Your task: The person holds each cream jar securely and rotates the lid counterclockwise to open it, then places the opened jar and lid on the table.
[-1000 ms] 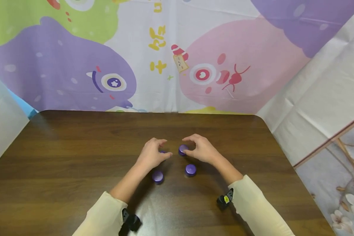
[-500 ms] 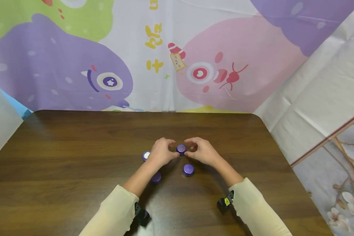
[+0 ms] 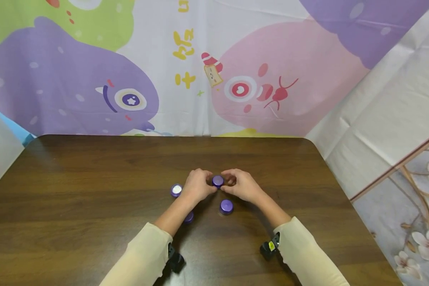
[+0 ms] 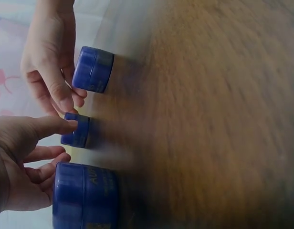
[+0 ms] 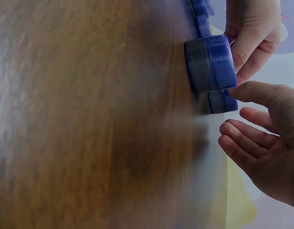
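Note:
In the head view my left hand [image 3: 197,186] curls round the left side of a small purple lidded jar [image 3: 217,181], thumb in front and fingers behind. My right hand [image 3: 244,186] is at its right side, thumb near the jar and fingers loosely bent; contact cannot be made out. The left wrist view has the left thumb on this jar [image 4: 80,133]. A second lidded jar [image 3: 226,207] stands in front of the hands. Beside the left hand is a purple jar with a white top [image 3: 176,190]. My left forearm partly covers another purple jar [image 3: 189,217].
The jars stand on a dark wooden table [image 3: 93,206]. A cartoon-print cloth [image 3: 186,111] hangs at its far edge. White sheeting [image 3: 361,127] and a flower-patterned panel [image 3: 407,222] lie to the right. Each wrist wears a black camera.
My left hand has moved right, from beside the white-topped jar to the back jar, uncovering the white-topped one. The right thumb has drawn slightly back from the back jar. The head view has shifted slightly.

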`<act>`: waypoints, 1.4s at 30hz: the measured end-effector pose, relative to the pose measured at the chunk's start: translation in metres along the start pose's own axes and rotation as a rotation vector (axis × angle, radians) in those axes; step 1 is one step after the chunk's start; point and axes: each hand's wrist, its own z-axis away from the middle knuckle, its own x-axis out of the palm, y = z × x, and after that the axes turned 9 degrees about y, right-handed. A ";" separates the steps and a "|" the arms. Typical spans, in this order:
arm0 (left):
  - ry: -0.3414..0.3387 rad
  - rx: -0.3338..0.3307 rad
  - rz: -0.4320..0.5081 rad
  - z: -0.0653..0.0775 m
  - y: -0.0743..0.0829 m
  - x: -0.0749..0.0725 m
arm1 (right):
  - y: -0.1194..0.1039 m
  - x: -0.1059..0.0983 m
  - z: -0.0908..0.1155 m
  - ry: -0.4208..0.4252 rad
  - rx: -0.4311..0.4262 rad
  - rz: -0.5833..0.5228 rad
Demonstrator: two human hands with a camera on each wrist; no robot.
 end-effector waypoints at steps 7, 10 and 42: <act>-0.012 -0.023 -0.032 -0.002 0.003 0.003 | 0.000 0.002 -0.001 0.008 0.000 -0.017; -0.013 -0.024 -0.054 -0.002 0.003 0.005 | -0.001 0.003 -0.002 0.004 0.004 -0.015; 0.051 0.010 0.158 0.007 0.001 -0.007 | -0.023 -0.008 -0.001 0.040 -0.028 -0.057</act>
